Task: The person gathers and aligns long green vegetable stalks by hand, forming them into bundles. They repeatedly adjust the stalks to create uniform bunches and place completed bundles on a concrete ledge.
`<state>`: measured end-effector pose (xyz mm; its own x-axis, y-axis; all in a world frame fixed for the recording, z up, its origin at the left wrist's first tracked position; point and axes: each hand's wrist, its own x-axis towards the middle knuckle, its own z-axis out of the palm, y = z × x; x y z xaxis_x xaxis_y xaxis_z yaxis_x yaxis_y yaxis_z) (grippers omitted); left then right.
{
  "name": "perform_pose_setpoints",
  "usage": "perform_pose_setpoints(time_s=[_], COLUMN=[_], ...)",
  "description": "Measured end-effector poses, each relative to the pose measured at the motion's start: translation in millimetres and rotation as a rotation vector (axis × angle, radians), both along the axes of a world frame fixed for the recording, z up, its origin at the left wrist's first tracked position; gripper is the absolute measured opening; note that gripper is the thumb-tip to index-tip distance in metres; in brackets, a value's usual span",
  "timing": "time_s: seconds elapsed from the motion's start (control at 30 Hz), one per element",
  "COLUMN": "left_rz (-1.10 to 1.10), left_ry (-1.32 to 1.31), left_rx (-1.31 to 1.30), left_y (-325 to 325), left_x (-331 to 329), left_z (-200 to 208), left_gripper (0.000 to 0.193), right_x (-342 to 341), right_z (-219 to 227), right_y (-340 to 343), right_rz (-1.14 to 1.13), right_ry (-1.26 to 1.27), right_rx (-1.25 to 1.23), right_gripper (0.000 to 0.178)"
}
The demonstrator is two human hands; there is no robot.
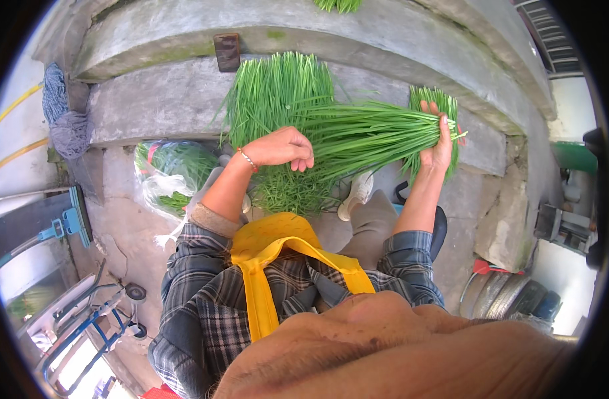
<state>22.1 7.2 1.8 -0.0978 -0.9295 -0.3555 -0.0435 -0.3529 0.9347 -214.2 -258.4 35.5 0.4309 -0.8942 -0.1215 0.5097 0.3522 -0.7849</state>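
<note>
My right hand (439, 143) grips a long bunch of green chives (371, 130) near its cut end, where a bit of red shows. The leaves point left across in front of me. My left hand (284, 146), a bracelet on its wrist, is curled closed by the leafy tips; whether something thin is between its fingers is hidden. Behind it, a large stack of chives (278, 86) lies on the concrete step. Another upright bunch (427, 98) lies partly behind my right hand. Loose chive leaves (291, 189) are heaped low between my legs.
A clear plastic bag (163, 174) of greens stands at left on the floor. A dark brown block (227, 52) rests against the upper concrete step (185, 40). Farther left are a rope bundle (68, 126) and a blue-framed hand cart (95, 342). My white shoe (359, 191) is below the bunch.
</note>
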Motion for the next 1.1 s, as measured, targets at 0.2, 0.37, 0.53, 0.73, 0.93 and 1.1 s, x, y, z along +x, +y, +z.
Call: perform_pose_setpoints(time_s=[0.2,0.37,0.53,0.73,0.93,1.1], left_rz=[0.037,0.159,0.566,0.924,0.724,0.441], left_ry=[-0.031,0.036,0.011,-0.308,-0.118,-0.251], left_rx=[-0.019,0.000,-0.054,-0.328,-0.586,-0.497], left_y=[-3.2,-5.2,-3.3,-14.0,-28.8,-49.1], left_x=[-6.4,-2.8,17.2,11.8,-15.0,-59.7], left_z=[7.8,4.6,4.8,-12.5,-3.6,-9.4], left_gripper=[0.031,0.035,0.029,0.025,0.092,0.145], right_x=[-30.7,-58.1,-55.4,-50.1,-20.7,51.2], right_z=[-24.7,-31.2,-21.2,-18.5,-10.5,6.5], right_y=[-32.1,-49.5,-44.0,-37.7,-8.2,73.4], right_rz=[-0.017,0.005,-0.078,-0.003,0.129,0.527], right_ry=[-0.312,-0.554,-0.608,-0.640,-0.116,0.295], right_rx=[-0.057,-0.088,-0.085,-0.070,-0.266,-0.481], right_gripper=[0.015,0.012,0.010,0.009,0.017,0.021])
